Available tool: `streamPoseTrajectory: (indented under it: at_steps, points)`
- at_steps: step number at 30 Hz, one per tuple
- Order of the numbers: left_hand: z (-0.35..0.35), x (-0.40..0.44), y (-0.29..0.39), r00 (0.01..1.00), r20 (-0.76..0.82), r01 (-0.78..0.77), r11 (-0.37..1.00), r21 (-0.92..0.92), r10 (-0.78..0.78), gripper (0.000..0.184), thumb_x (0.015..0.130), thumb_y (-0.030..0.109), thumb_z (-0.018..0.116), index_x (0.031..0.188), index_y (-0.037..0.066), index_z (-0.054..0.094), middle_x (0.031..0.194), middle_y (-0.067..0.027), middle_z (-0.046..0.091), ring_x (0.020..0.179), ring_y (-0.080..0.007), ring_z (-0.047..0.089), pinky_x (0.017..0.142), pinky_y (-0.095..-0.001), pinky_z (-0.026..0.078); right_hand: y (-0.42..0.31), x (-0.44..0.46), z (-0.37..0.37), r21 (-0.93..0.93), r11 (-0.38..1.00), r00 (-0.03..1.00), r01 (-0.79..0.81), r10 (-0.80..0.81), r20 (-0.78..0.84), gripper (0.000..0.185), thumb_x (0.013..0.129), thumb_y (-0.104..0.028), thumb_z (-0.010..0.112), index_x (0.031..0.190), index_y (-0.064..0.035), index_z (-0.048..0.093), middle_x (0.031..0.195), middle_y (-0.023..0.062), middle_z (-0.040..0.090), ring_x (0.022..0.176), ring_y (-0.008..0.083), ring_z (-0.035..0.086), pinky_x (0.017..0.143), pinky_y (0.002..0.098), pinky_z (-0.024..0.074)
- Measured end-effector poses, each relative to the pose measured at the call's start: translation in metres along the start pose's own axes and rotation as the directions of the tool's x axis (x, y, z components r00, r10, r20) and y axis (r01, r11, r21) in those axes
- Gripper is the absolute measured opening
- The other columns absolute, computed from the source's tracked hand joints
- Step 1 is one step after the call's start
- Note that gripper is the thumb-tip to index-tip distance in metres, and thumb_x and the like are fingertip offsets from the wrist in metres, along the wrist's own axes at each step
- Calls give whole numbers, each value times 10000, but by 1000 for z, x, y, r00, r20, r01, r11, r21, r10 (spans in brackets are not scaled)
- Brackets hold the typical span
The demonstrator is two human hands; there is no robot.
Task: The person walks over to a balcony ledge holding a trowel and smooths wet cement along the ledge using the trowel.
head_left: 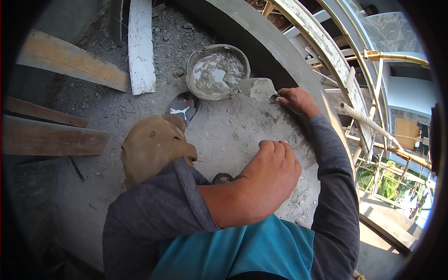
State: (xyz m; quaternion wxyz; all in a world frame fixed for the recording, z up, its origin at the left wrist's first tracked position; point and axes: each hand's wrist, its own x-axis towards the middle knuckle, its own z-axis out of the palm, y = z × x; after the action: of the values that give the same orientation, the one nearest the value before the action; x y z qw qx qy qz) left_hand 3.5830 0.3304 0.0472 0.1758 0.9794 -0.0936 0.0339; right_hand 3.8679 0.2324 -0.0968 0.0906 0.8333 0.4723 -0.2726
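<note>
My right hand [297, 101] is closed around the handle of a trowel [257, 89], most of which is hidden by the fingers. Grey mortar coats its blade, which lies beside the rim of a round bucket [190, 70]. Wet, shiny cement mix [215, 70] sits in that bucket. Lower down, in front of my body, my left hand [275, 163] is curled with its back toward me. A small dark bit shows at its fingertips, but I cannot make out what it is.
A low, curved cement wall [280, 49] runs along the right. Boards lean at left: a yellowish plank [70, 60], a white plank [141, 46] and a brown plank [53, 136]. Beyond the wall stands bamboo scaffolding [373, 126]. My sandalled foot [183, 108] is near the bucket on gritty ground.
</note>
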Motion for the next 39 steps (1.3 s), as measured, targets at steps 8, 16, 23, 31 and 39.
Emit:
streamPoseTrajectory:
  at_steps: [8, 16, 23, 31, 39]
  points:
    - [0, -1, 0, 999, -28, -19, 1000, -11, 19, 354, 795, 174, 573, 1105, 6, 608, 1077, -196, 625, 858, -234, 595, 739, -322, 438, 3, -22, 19, 371, 921, 990, -121, 139, -24, 358, 828, -273, 581, 1085, -29, 635, 908, 206, 668, 857, 367, 642, 770, 429, 498]
    - [-1, 0, -2, 998, -19, -53, 999, -3, 53, 363, 789, 172, 574, 1112, 8, 603, 1084, -199, 624, 839, -221, 586, 714, -314, 431, 14, -20, -8, 365, 925, 936, -109, 219, -276, 341, 897, -307, 581, 1119, -57, 516, 944, 223, 628, 941, 397, 604, 786, 453, 464]
    - [-4, 1, -2, 999, -19, -37, 999, 14, 38, 349, 810, 180, 561, 1112, 14, 608, 1086, -200, 626, 848, -230, 590, 734, -323, 430, 2, 31, -26, 103, 988, 818, -111, 150, -555, 320, 881, -295, 620, 1137, -116, 550, 1069, 167, 601, 988, 359, 609, 802, 455, 491]
    - [-5, -1, -4, 999, -38, -15, 1000, -4, 15, 335, 819, 178, 556, 1106, 15, 615, 1078, -201, 633, 871, -250, 602, 757, -329, 439, -20, 70, -38, -75, 971, 808, -227, 145, -571, 244, 864, -261, 630, 1075, -150, 581, 974, 157, 566, 937, 349, 614, 761, 464, 508]
    - [-6, -1, -8, 999, -40, -9, 1000, 0, 9, 320, 817, 177, 553, 1084, 10, 612, 1078, -208, 630, 879, -257, 600, 773, -332, 439, -10, 64, -37, -77, 933, 846, -351, 281, -453, 271, 882, -265, 605, 1128, -159, 566, 1045, 195, 595, 1003, 358, 616, 771, 468, 508]
